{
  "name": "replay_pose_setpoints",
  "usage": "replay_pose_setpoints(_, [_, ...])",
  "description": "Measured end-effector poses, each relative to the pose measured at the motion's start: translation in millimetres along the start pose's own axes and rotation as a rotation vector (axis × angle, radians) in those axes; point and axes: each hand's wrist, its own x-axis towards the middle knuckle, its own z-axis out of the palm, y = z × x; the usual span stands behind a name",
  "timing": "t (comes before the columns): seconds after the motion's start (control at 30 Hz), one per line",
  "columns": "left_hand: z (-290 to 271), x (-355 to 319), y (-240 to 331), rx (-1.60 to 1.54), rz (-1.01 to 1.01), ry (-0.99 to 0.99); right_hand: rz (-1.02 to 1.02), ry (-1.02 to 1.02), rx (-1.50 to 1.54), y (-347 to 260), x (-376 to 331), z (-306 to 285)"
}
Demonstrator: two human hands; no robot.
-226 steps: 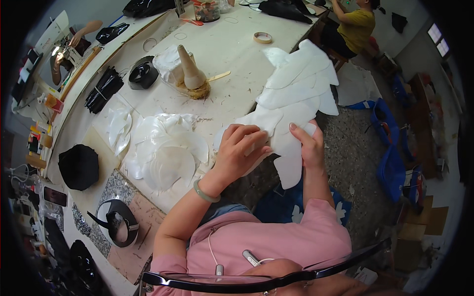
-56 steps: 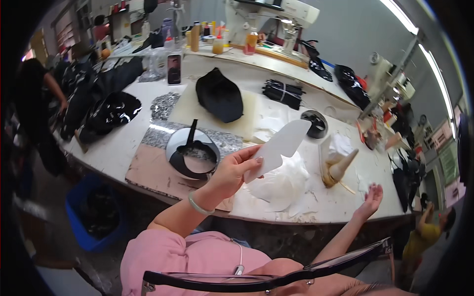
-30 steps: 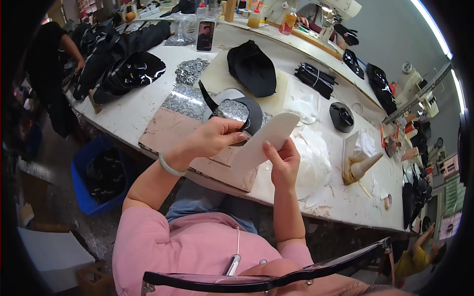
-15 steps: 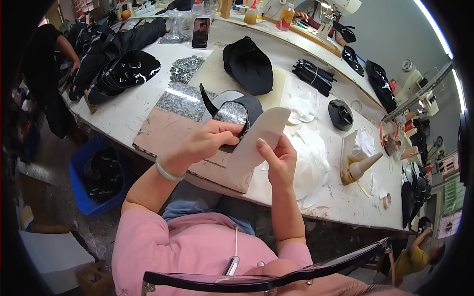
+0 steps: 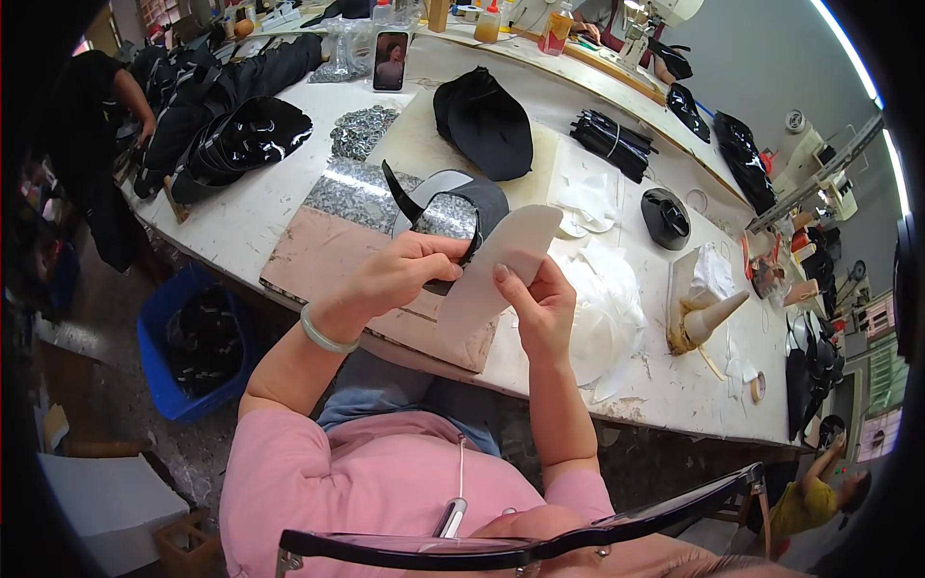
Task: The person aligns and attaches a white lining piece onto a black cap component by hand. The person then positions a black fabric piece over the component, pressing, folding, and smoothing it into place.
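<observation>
White panel (image 5: pixel 525 234) is up in the air just left of the pile, raised between your two hands with its flat face toward you. Your table (image 5: pixel 217 226) runs out on every side of that pile (image 5: pixel 609 313), a loose heap of thin white pieces. How far along are you? One piece is out and seems midway through handling; you have many left in the pile, plus loose sheets (image 5: pixel 590 202) just beyond it, and none that you can see is joined to anything. Well left of the pile lies your pink board (image 5: pixel 323 246); beyond and left of the pile is your black cap (image 5: pixel 485 125). Your right hand (image 5: pixel 541 313), at the pile's left edge, is closed on the panel, thumb on the near face. Your left hand (image 5: pixel 405 275), farther left of the pile, has thumb and fingers drawn close together by the panel's left edge; whether they grip anything cannot be told. Your tape roll (image 5: pixel 758 387) sits well right of the pile.
</observation>
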Motion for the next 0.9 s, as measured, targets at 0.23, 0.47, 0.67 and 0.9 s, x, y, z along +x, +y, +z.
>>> replay_pose_setpoints(0.23, [13.5,-8.4,9.7,0.048,0.062,0.096,-0.063,0.046,-0.081,0.2,-3.5,3.0])
replay_pose_setpoints(0.47, [32.7,-18.1,-25.4,0.152,0.226,0.216,-0.202,0.024,-0.304,1.0,-15.8,-7.1])
replay_pose_setpoints(0.67, [34.1,-37.0,-50.7,-0.038,0.154,0.192,-0.203,0.027,-0.242,20.7,-12.7,-7.9])
replay_pose_setpoints(0.9, [29.4,-61.3,-71.0,-0.226,0.151,0.245,0.415,-0.107,0.237,21.7,-20.5,15.4])
